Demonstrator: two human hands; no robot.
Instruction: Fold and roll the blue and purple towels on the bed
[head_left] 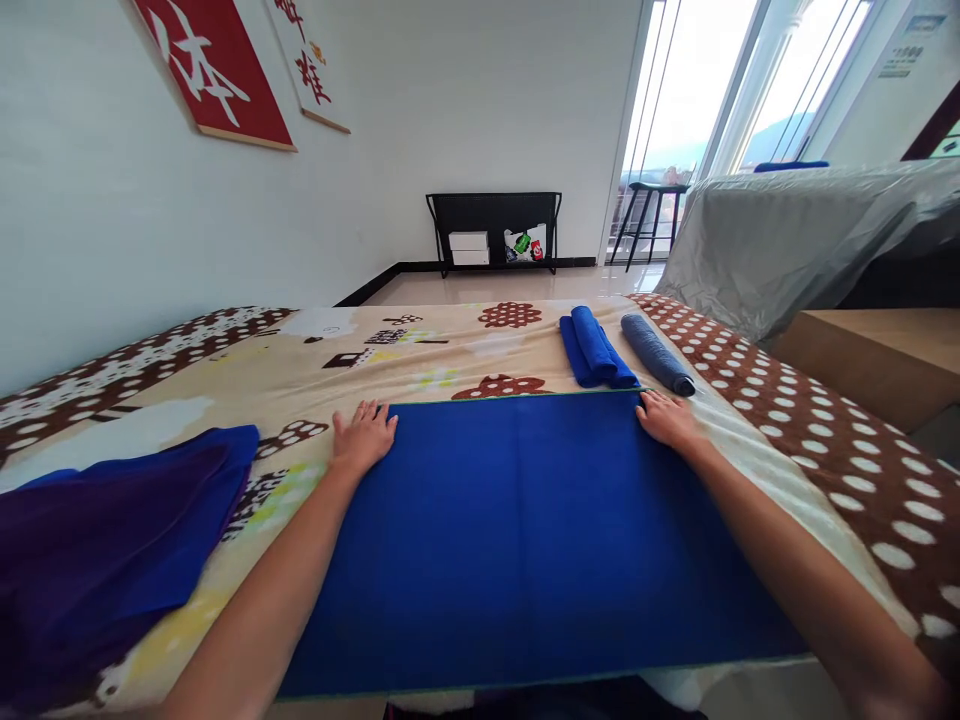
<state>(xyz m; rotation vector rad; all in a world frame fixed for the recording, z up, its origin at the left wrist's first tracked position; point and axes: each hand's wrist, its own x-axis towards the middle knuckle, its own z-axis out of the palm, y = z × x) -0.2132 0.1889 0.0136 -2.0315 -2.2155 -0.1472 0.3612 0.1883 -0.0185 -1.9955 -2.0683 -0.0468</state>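
Observation:
A blue towel (480, 530) lies spread flat in front of me, with a faint crease down its middle. My left hand (364, 435) rests on its far left corner, fingers stretched out and lying flat. At the far right corner is my right hand (667, 418), its fingers extended over the towel's edge. Just beyond that corner lie rolled blue towels (594, 345). Beside them, apart, is a rolled grey-blue towel (654, 352). To the left of my left arm, a loose pile of blue and purple cloths (135, 530) runs out of view.
Everything lies on a patterned blanket (420, 350) with brown dotted borders. A wooden box-like piece (877, 350) and plastic-covered furniture (810, 230) stand at right. By the far wall is a black rack (495, 212); a stool (651, 190) is near the window.

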